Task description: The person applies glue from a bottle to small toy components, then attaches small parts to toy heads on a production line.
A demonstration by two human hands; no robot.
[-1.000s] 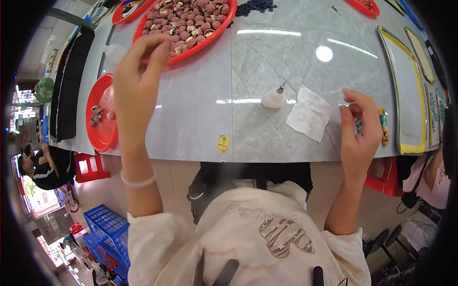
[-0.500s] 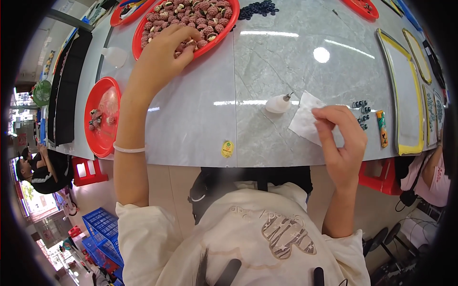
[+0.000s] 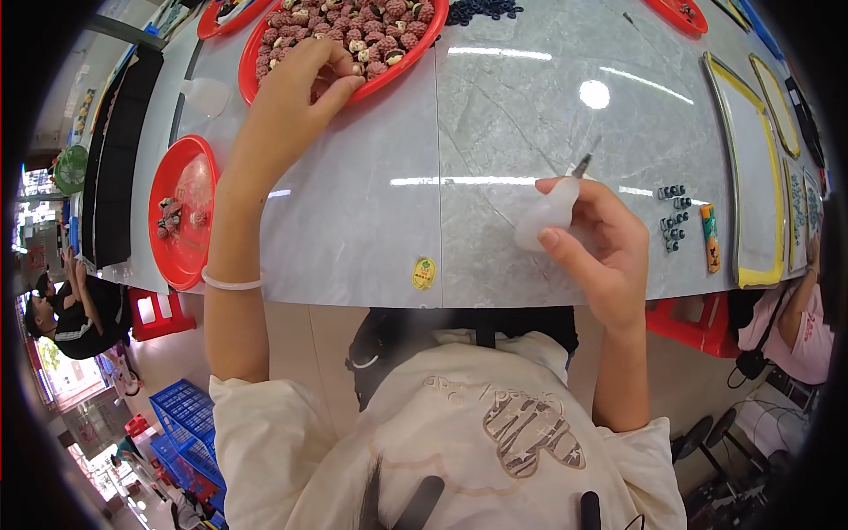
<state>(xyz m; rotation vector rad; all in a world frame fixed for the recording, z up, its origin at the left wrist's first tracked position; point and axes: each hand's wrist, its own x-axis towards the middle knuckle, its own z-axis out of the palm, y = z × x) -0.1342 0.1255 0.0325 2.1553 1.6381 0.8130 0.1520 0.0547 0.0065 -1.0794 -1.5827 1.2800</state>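
Note:
My left hand (image 3: 296,106) is at the near rim of a red basin (image 3: 250,75) heaped with small dark-pink bumpy pieces (image 3: 380,40), some showing cream and black parts. Its thumb and fingertips are closed in a pinch, and what lies between them is too small to make out. My right hand (image 3: 609,252) is wrapped round a translucent white squeeze bottle (image 3: 543,219), held tilted above the table. The bottle's thin dark tip (image 3: 583,164) points up and to the right, away from me.
A smaller red basin (image 3: 208,168) at left holds a few pieces. Dark rings (image 3: 484,11) lie at the back. Small dark pieces (image 3: 676,216), an orange-green tube (image 3: 710,238) and yellow-edged trays (image 3: 760,274) are on the right. A yellow sticker (image 3: 424,273) lies near the front edge.
My right hand has moved left and taken hold of the squeeze bottle, lifting and tilting it. The white paper beside it no longer shows. My left hand has shifted slightly at the basin's rim.

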